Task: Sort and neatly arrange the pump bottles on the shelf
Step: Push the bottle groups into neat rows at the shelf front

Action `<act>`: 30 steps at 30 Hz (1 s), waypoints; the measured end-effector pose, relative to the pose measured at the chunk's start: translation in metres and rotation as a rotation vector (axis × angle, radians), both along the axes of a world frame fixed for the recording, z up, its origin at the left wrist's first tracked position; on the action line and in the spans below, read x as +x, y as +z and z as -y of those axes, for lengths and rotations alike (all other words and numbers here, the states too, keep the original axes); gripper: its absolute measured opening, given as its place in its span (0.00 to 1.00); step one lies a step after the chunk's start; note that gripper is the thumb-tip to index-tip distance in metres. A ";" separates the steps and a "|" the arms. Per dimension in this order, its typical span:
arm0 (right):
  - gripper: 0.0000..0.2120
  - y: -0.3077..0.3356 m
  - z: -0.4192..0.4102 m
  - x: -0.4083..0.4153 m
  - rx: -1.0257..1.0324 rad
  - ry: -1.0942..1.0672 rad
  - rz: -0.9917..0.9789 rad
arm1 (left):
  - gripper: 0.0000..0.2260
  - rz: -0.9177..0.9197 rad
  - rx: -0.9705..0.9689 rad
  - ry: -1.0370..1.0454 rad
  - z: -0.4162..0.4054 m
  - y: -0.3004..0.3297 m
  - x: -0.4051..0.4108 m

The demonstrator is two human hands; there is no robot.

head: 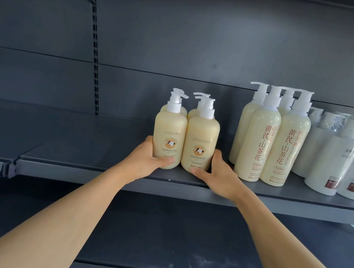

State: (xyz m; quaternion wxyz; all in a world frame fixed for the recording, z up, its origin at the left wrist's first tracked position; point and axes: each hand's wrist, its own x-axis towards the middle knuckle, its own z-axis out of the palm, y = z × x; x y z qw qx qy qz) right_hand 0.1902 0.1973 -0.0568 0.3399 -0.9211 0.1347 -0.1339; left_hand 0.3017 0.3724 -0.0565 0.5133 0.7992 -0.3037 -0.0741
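Four short cream plastic pump bottles (186, 132) clustered on dark grey metal shelf (101, 167); left hand (146, 161) grips front-left bottle; right hand (216, 171) curls around front-right bottle.

a dark grey metal shelf (102, 165) carries three groups of pump bottles, all upright. near the middle stand four short cream bottles with cow labels (185, 139), touching one another in two rows; well apart to their right stand four taller cream bottles with red lettering (270, 142), packed close, and just beside those, white bottles (340, 165) reaching the right edge.
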 end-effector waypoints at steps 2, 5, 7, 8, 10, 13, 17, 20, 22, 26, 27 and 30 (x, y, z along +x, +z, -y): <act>0.32 0.001 0.000 0.000 -0.005 -0.005 -0.009 | 0.26 -0.001 0.002 -0.004 0.000 0.000 0.000; 0.33 0.001 0.000 0.000 -0.019 -0.016 -0.023 | 0.27 -0.002 0.003 -0.009 -0.001 0.000 0.001; 0.33 0.000 0.000 0.000 -0.033 -0.033 -0.027 | 0.27 -0.003 0.007 -0.009 -0.001 -0.001 0.000; 0.33 0.000 0.000 -0.001 -0.039 -0.043 -0.026 | 0.27 -0.001 0.008 -0.007 -0.001 -0.001 0.000; 0.34 0.000 -0.002 -0.001 -0.054 -0.068 -0.022 | 0.28 0.010 0.022 -0.004 -0.001 -0.002 0.000; 0.32 -0.002 -0.006 -0.003 -0.154 -0.124 -0.033 | 0.30 0.044 0.066 0.010 -0.001 -0.002 -0.002; 0.28 -0.008 -0.011 -0.012 -0.293 -0.185 -0.008 | 0.31 0.108 0.147 0.065 -0.005 -0.003 -0.007; 0.24 -0.011 -0.012 -0.026 -0.342 -0.203 0.002 | 0.28 0.270 0.317 0.155 -0.011 -0.007 -0.016; 0.23 -0.012 -0.011 -0.038 -0.321 -0.193 -0.011 | 0.26 0.354 0.388 0.198 -0.016 -0.011 -0.024; 0.24 -0.009 -0.005 -0.065 -0.266 -0.157 -0.055 | 0.23 0.405 0.447 0.248 -0.023 -0.014 -0.042; 0.25 -0.007 -0.004 -0.072 -0.268 -0.148 -0.075 | 0.23 0.408 0.468 0.264 -0.024 -0.013 -0.049; 0.24 -0.002 0.007 -0.089 -0.260 -0.113 -0.106 | 0.22 0.429 0.481 0.306 -0.021 -0.015 -0.069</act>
